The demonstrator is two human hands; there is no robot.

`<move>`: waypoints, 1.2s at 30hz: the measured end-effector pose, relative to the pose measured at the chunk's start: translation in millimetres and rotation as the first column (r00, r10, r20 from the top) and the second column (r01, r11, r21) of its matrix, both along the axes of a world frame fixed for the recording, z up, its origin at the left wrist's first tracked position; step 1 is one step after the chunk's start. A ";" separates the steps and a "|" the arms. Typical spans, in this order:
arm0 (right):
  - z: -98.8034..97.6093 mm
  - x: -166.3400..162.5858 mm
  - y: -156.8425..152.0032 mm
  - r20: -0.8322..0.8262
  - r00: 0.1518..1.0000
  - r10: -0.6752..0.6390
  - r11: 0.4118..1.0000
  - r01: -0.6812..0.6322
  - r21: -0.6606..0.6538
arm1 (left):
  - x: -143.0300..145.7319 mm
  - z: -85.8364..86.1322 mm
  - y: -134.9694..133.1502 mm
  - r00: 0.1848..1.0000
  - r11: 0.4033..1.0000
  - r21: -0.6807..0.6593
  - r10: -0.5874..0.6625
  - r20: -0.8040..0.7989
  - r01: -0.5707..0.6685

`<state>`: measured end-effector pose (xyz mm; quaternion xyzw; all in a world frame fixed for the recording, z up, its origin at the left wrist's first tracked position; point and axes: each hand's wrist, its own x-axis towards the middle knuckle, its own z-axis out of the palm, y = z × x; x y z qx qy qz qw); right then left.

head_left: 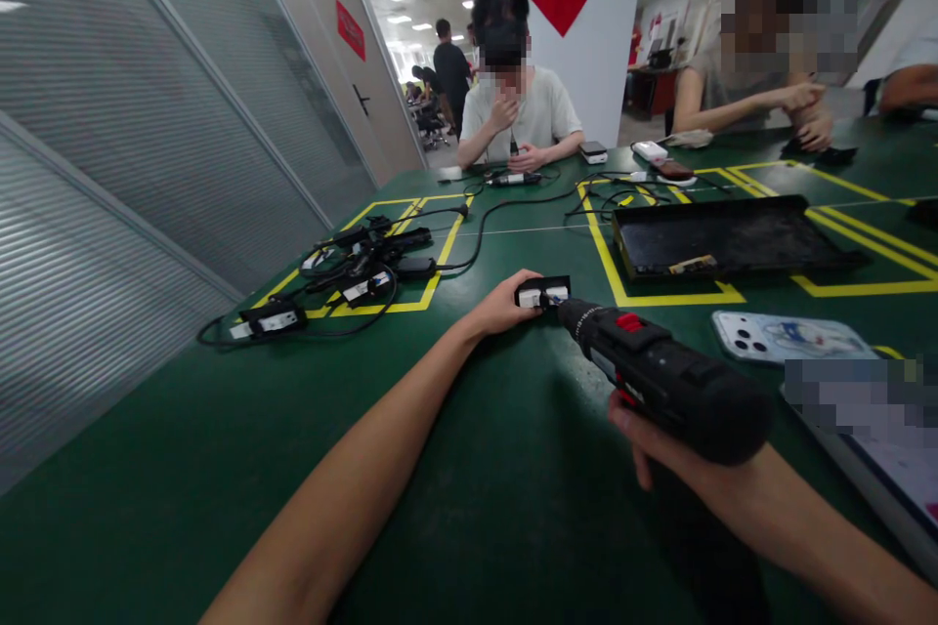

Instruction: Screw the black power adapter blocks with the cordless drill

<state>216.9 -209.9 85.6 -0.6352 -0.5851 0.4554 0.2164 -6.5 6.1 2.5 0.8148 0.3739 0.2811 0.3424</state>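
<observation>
My left hand (504, 305) grips a small black power adapter with a white label (543, 293) and holds it down on the green table (220, 449). My right hand (652, 439) is wrapped round the handle of a black cordless screwdriver with a red switch (660, 376). The tool's tip touches the adapter's near side. Most of my right hand's fingers are hidden under the tool's body.
A heap of black adapters and cables (352, 269) lies at the left inside yellow tape. A black tray (733, 239) sits at the right, a phone (791, 337) nearer me. Other people sit at the table's far side.
</observation>
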 end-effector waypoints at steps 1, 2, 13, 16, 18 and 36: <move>-0.3 0.2 -0.3 0.005 1.000 -0.001 1.000 0.001 0.001 | 0.0 0.7 -0.5 1.000 1.000 -0.001 -0.001 -0.003 0.001; -0.5 0.2 -0.4 0.010 1.000 0.001 1.000 -0.001 0.000 | 0.0 1.3 -1.0 1.000 1.000 -0.001 -0.005 -0.005 0.005; 4.1 0.0 -0.5 0.004 0.999 0.050 0.998 -0.050 0.027 | -1.0 0.7 -1.4 1.000 1.000 0.006 -0.009 -0.007 0.009; 3.6 0.5 -0.7 0.038 0.998 0.045 0.999 -0.046 0.017 | -0.6 1.6 -0.2 1.000 1.000 -0.006 -0.008 -0.014 0.008; 3.4 0.9 -0.6 0.036 0.998 0.060 0.997 -0.062 0.041 | -0.5 1.7 0.8 1.000 1.000 -0.007 -0.006 -0.013 0.006; 1.5 -1.7 -0.4 -0.014 1.000 0.015 1.000 -0.015 0.010 | -0.1 5.5 -5.0 1.000 0.997 -0.070 0.024 0.018 -0.023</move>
